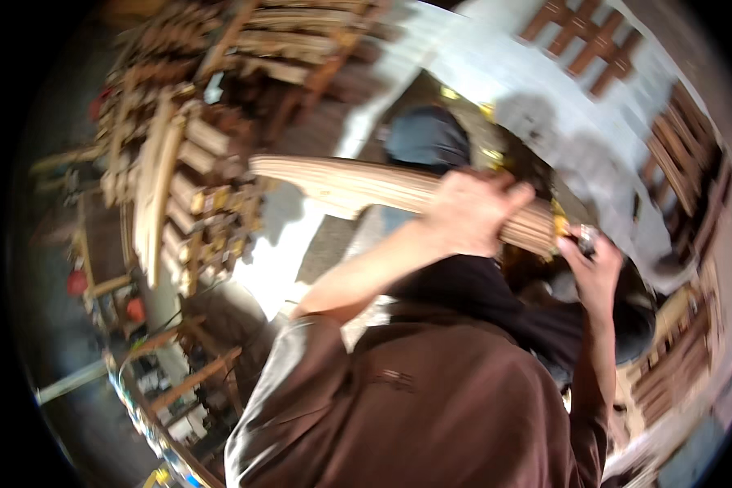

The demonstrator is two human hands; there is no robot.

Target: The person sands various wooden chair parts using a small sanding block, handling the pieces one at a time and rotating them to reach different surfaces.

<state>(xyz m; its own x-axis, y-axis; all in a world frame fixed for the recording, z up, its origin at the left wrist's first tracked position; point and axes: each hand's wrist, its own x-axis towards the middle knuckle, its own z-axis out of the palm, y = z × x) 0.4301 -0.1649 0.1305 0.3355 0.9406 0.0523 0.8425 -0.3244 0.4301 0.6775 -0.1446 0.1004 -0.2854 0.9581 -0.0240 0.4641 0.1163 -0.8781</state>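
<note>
A long, pale wooden piece with grooves along its length lies across my lap, tapering toward its left end. My left hand is closed over its right part, fingers wrapped round the far side. At the piece's right end, my right hand is closed in a pinch. A small yellow thing and a dark, shiny thing show at its fingertips; blur hides what they are. Both forearms reach out from brown sleeves.
Stacks of wooden pieces stand at the left and far left. Darker brown wooden parts lie on a pale sheet at the far right, with more slats along the right side. A wooden frame stands at the lower left.
</note>
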